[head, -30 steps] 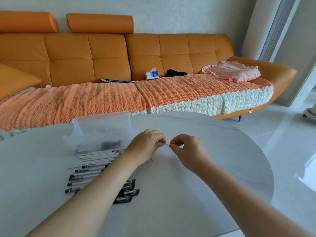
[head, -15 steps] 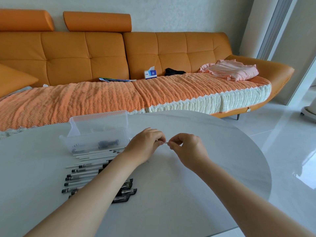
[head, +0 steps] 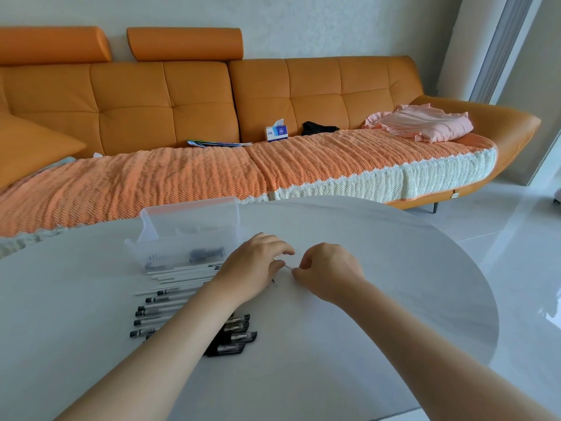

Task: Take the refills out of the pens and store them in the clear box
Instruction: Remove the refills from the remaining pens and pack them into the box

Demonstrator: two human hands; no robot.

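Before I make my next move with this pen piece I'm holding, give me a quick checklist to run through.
1. Grip: left hand and right hand both pinch the thin white pen part between them: ok.
2. Refill free of its barrel: cannot tell, the fingers hide it.
3. Clear plastic box open, lid raised behind it: ok.
4. Room in the box: only a few dark pieces inside: ok.
5. Path to the box: the row of white pens lies in front of it, so lift over them: ok.
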